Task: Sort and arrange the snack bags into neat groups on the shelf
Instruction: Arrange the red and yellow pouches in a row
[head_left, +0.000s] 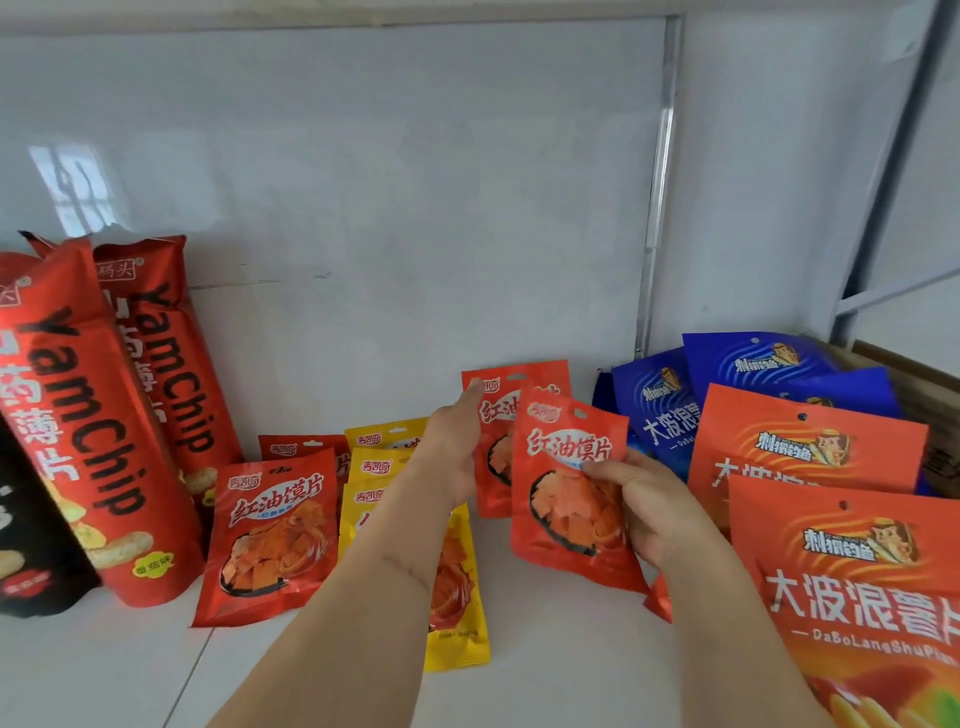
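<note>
on the white shelf (545, 649) the front red bag (561, 467) is pinched by the right hand (641, 501), the rear bag (524, 384) gripped by the left hand (457, 447), and both may be toppled if released unpropped.

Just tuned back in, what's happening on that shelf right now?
A person is partway through sorting snacks on the white shelf. The right hand grips a front red bag by its right edge, while the left hand holds a rear red bag just behind it by its left edge. Other small red bags and yellow bags sit to the left beside tall YamChip bags. Blue bags and large orange bags are piled to the right.
</note>
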